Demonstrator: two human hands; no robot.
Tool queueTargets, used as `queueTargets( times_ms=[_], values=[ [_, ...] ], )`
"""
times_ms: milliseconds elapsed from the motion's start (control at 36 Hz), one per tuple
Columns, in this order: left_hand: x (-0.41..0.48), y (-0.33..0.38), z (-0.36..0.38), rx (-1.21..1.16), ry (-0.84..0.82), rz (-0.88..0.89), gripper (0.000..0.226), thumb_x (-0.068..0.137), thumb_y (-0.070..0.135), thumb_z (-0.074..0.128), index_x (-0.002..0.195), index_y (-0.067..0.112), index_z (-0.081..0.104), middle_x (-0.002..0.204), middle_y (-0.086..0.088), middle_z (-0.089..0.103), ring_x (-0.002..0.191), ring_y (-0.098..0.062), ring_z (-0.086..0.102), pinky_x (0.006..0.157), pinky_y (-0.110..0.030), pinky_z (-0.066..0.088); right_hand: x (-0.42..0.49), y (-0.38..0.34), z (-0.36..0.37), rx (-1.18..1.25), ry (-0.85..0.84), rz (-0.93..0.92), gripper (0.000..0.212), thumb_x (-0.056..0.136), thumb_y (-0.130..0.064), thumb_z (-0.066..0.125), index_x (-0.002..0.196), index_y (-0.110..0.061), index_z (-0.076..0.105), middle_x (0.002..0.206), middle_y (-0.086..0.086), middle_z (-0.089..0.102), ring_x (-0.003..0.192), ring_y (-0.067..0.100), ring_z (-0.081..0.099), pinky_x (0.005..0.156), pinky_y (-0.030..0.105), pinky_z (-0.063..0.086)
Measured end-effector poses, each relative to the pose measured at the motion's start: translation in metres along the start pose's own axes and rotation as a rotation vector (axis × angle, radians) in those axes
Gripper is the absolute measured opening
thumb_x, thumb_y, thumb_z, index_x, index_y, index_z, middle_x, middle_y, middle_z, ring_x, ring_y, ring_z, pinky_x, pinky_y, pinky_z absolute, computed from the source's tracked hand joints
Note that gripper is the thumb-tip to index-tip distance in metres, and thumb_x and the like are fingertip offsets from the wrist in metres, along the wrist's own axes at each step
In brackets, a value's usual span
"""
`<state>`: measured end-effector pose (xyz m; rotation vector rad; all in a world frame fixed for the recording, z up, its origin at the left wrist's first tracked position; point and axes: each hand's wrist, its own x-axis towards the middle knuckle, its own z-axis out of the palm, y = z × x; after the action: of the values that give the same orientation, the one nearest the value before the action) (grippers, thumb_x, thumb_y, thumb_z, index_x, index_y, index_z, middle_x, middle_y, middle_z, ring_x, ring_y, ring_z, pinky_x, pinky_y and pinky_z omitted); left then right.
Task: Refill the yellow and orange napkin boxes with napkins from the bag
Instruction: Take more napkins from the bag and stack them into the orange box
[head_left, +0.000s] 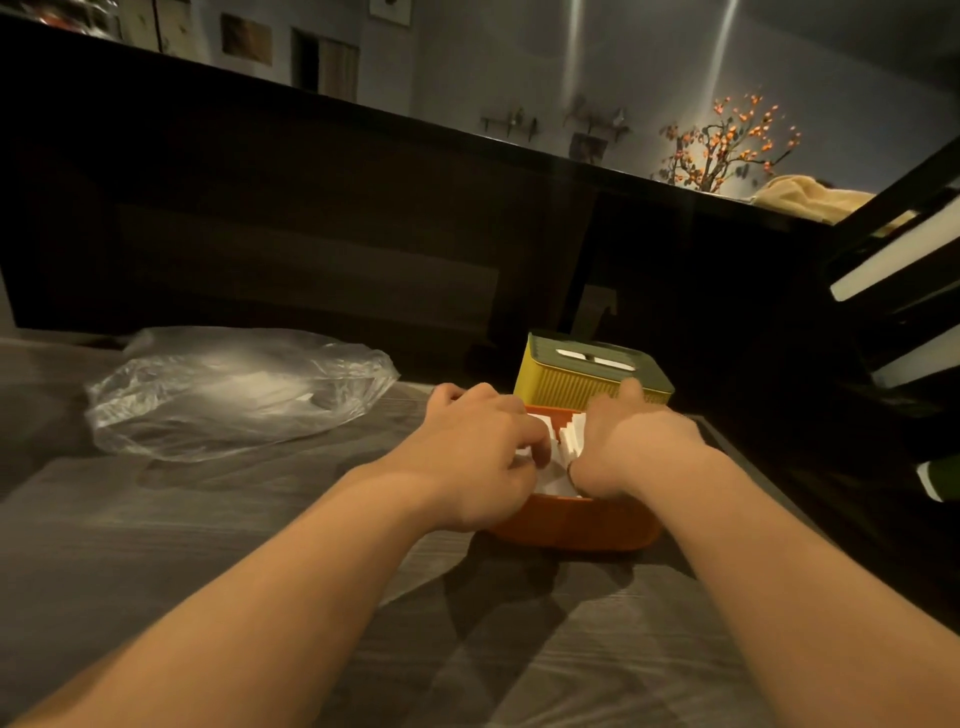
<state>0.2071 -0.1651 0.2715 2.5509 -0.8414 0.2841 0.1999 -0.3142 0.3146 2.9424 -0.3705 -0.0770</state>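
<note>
Two hands are working inside the open orange box (571, 525), which is sitting nearest on the grey table (156, 545). The left hand (478, 457) is curling its fingers down onto the white napkins (563, 441), thumb and forefinger seeming to be pinching a fold; the right hand (631, 447) is pressing against the stack from the other side, its fingers bent over the far rim. Judging by this, they are squaring the pile so it sits flat in the box (the lid is off and nowhere in view).

Just behind, touching or nearly touching the orange box, the yellow box (592, 379) is standing with its darker lid on and a slot on top, likely finished already. Off to the left, the clear plastic bag (234, 395) is lying slumped; whether any napkins are remaining inside is hard to tell through the glare.

The hands are hiding most of the stack, so how full the box is cannot be seen.
</note>
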Motion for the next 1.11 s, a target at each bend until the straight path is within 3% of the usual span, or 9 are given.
queueTargets(
  times_ms=[306,445,556,667,750,833,945,1028,1111],
  values=[
    [-0.002,-0.001,0.000,0.000,0.010,-0.005,0.025,0.097,0.026,0.050,0.112,0.040,0.064,0.117,0.014,0.053,0.121,-0.011,0.038,0.115,-0.044,0.013,-0.003,-0.004,-0.001,-0.110,0.035,-0.007,0.072,0.088,-0.037,0.071,0.147,-0.019,0.034,0.143,0.011,0.036,0.118,0.031,0.053,0.079,0.036,0.049],
    [-0.002,0.000,-0.001,-0.004,0.010,-0.003,0.024,0.097,0.026,0.050,0.111,0.040,0.064,0.116,0.014,0.054,0.120,-0.011,0.039,0.116,-0.044,0.014,-0.002,-0.001,-0.003,-0.069,-0.004,-0.022,0.066,0.091,-0.043,0.065,0.146,-0.020,0.037,0.143,0.010,0.036,0.116,0.031,0.054,0.091,0.038,0.054],
    [-0.002,-0.001,-0.002,-0.010,0.005,-0.002,0.022,0.098,0.028,0.050,0.111,0.040,0.063,0.115,0.015,0.053,0.119,-0.009,0.038,0.114,-0.043,0.014,-0.001,0.008,-0.012,-0.067,-0.025,-0.081,0.047,0.097,-0.051,0.051,0.129,-0.017,0.057,0.110,0.006,0.059,0.101,0.025,0.062,0.095,0.042,0.054],
    [-0.002,0.000,-0.002,-0.016,-0.008,0.006,0.023,0.099,0.026,0.051,0.113,0.038,0.064,0.119,0.014,0.054,0.122,-0.011,0.039,0.115,-0.042,0.015,-0.001,0.016,-0.025,0.009,0.073,-0.164,0.023,0.100,-0.027,0.056,0.120,-0.021,0.066,0.103,0.000,0.066,0.095,0.017,0.063,0.087,0.030,0.055],
    [-0.002,0.001,-0.003,-0.028,-0.016,0.013,0.024,0.100,0.027,0.049,0.116,0.038,0.064,0.120,0.013,0.054,0.123,-0.011,0.039,0.115,-0.043,0.016,-0.004,0.020,-0.023,0.015,0.050,-0.220,0.043,0.093,-0.007,0.063,0.132,-0.024,0.058,0.123,0.001,0.062,0.112,0.019,0.060,0.093,0.028,0.052],
    [-0.006,0.002,-0.007,-0.079,0.012,0.011,0.022,0.102,0.031,0.048,0.117,0.037,0.063,0.119,0.013,0.054,0.121,-0.010,0.040,0.113,-0.043,0.020,-0.004,0.022,-0.013,-0.062,-0.026,-0.203,0.051,0.092,-0.005,0.064,0.138,-0.023,0.052,0.124,0.001,0.060,0.112,0.018,0.060,0.093,0.026,0.052],
    [-0.014,-0.009,-0.037,-0.197,-0.003,-0.146,0.012,0.102,0.033,0.053,0.110,0.033,0.062,0.106,0.009,0.059,0.099,-0.011,0.056,0.088,-0.034,0.051,-0.005,0.020,-0.014,-0.023,0.102,-0.190,0.047,0.093,-0.009,0.063,0.136,-0.025,0.054,0.123,-0.001,0.061,0.112,0.016,0.060,0.094,0.025,0.052],
    [-0.027,-0.039,-0.071,-0.104,-0.044,-0.327,0.010,0.101,0.027,0.053,0.102,0.031,0.062,0.096,0.005,0.062,0.086,-0.013,0.059,0.070,-0.030,0.049,-0.008,0.000,-0.018,0.153,0.306,-0.295,0.029,0.092,-0.015,0.064,0.120,-0.026,0.063,0.102,-0.006,0.062,0.093,0.012,0.059,0.081,0.025,0.053],
    [-0.047,-0.074,-0.099,0.136,-0.132,-0.497,0.015,0.099,0.022,0.050,0.099,0.025,0.064,0.104,0.000,0.065,0.089,-0.018,0.059,0.074,-0.032,0.045,-0.024,-0.039,-0.024,0.464,0.399,-0.549,0.019,0.089,-0.012,0.061,0.094,-0.030,0.066,0.085,-0.019,0.054,0.079,0.001,0.053,0.067,0.016,0.043]
  ],
)
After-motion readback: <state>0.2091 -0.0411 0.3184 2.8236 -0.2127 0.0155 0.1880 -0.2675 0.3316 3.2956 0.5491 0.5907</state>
